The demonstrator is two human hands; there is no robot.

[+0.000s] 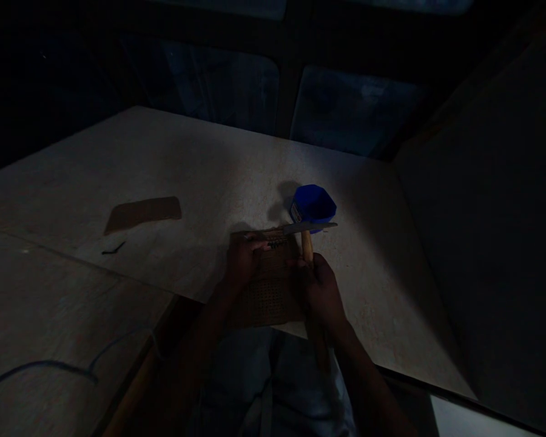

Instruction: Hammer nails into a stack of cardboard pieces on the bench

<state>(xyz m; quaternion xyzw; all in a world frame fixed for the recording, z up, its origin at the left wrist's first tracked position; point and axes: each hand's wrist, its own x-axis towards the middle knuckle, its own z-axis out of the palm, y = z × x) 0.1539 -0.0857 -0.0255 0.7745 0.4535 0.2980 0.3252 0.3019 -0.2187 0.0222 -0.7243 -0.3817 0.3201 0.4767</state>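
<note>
My right hand is closed around the wooden handle of a hammer. Its long, narrow metal head lies crosswise above the hand, in front of a blue plastic tub. Under both hands is a flat brown board with rows of small holes or marks, at the table's front edge. My left hand rests on the upper left of this board with its fingers drawn together. Beside those fingertips are small dark pieces, too dim to name. Whatever the left fingers hold is hidden.
A brown curved strip lies to the left on the pale tabletop, near a small dark bent piece. A blue cable or hose runs at the lower left. Windows stand behind the table and a dark wall at right. The light is very dim.
</note>
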